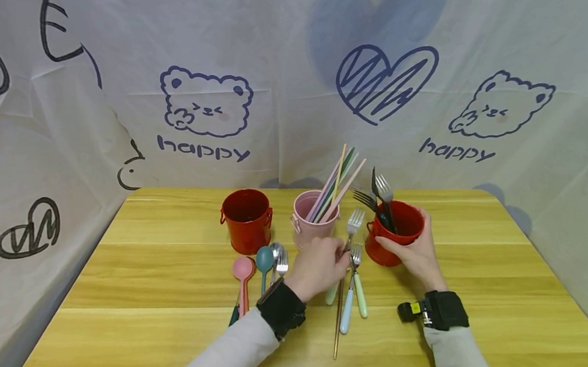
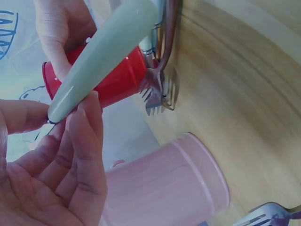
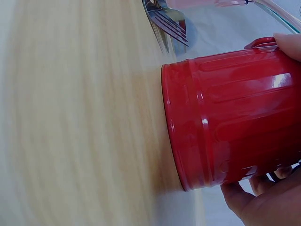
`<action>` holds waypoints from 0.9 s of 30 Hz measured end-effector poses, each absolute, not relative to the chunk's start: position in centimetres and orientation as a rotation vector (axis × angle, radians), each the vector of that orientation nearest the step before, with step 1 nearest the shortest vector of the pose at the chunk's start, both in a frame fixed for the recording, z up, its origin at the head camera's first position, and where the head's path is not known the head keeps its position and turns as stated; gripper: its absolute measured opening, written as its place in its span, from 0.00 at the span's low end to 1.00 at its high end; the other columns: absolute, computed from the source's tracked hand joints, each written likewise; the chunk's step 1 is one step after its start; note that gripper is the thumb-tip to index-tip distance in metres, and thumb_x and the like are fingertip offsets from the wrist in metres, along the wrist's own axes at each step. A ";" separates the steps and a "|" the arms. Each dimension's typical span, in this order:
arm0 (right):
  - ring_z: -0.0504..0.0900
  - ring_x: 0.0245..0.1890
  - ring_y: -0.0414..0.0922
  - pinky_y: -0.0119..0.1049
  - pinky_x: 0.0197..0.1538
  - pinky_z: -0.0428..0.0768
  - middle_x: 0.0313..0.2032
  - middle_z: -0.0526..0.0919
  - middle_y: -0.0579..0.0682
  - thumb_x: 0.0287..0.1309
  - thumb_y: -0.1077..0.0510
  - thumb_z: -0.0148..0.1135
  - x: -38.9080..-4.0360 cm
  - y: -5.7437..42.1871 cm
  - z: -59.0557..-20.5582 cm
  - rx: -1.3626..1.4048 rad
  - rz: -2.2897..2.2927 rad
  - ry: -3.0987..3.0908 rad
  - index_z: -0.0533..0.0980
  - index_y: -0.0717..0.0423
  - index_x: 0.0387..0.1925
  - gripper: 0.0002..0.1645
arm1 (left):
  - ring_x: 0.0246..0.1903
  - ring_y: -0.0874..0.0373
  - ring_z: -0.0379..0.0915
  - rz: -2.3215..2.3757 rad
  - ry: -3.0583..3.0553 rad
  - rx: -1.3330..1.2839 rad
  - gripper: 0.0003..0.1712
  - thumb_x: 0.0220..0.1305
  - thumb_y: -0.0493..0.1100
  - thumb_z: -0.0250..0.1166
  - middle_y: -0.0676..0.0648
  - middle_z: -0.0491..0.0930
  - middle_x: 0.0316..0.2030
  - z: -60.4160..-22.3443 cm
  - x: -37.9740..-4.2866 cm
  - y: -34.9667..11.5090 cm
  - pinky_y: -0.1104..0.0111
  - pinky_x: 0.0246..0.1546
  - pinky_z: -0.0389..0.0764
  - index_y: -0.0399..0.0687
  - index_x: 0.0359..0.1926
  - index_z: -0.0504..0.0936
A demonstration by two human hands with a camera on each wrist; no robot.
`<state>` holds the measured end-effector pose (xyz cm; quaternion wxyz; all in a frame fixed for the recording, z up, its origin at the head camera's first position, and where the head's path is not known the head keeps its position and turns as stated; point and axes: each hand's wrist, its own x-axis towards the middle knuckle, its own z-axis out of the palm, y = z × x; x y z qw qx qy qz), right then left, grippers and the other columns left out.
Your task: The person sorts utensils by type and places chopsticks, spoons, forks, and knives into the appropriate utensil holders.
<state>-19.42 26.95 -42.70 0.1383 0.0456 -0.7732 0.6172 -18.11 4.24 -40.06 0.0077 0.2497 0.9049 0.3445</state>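
My left hand point(image 1: 318, 267) pinches a fork with a pale green handle point(image 2: 101, 61) between thumb and fingers. Its tines point away from me, and the handle hangs back toward the wrist. Around the right-hand red bucket point(image 3: 235, 113) my right hand point(image 1: 420, 254) curls, thumb near the rim and fingers on the far side. Dark and silver forks point(image 1: 385, 190) stand in that bucket, tines up. Beneath and beside my left hand lie more cutlery pieces, among them a fork with a blue handle point(image 1: 347, 313) and one with a light green handle point(image 1: 360, 297).
A pink bucket point(image 1: 301, 206) holding several coloured straws point(image 1: 343, 182) stands at the back middle. Left of it is another red bucket point(image 1: 248, 228). Pink and teal spoons point(image 1: 264, 259) and a silver fork point(image 1: 282, 263) lie before them. A thin brown stick point(image 1: 338, 331) points toward me.
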 end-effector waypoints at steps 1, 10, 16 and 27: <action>0.60 0.62 0.55 0.58 0.62 0.63 0.64 0.63 0.58 0.44 0.67 0.72 -19.4 27.0 -42.7 0.132 1.784 -2.236 0.50 0.62 0.67 0.53 | 0.15 0.65 0.66 1.094 2.835 0.789 0.09 0.65 0.45 0.59 0.55 0.69 0.16 -40.0 -18.1 4.3 0.75 0.14 0.65 0.51 0.27 0.74; 0.60 0.62 0.55 0.57 0.61 0.64 0.64 0.63 0.58 0.44 0.66 0.72 -19.5 27.0 -42.8 0.136 1.777 -2.248 0.49 0.61 0.67 0.54 | 0.15 0.66 0.65 1.110 2.968 0.907 0.07 0.64 0.44 0.60 0.56 0.70 0.16 -38.9 -18.5 4.7 0.75 0.18 0.65 0.49 0.29 0.78; 0.60 0.62 0.54 0.55 0.62 0.63 0.64 0.63 0.58 0.44 0.66 0.72 -19.5 27.0 -42.8 0.129 1.781 -2.237 0.49 0.61 0.67 0.54 | 0.20 0.64 0.67 1.117 3.049 0.909 0.08 0.64 0.47 0.60 0.57 0.71 0.19 -37.9 -18.6 4.9 0.72 0.24 0.66 0.51 0.30 0.79; 0.60 0.62 0.55 0.56 0.61 0.62 0.63 0.63 0.59 0.44 0.67 0.72 -19.5 27.1 -42.9 0.137 1.793 -2.227 0.49 0.62 0.67 0.54 | 0.23 0.66 0.69 1.368 2.990 1.030 0.09 0.67 0.49 0.58 0.57 0.74 0.22 -35.3 -19.6 6.1 0.77 0.24 0.70 0.51 0.34 0.80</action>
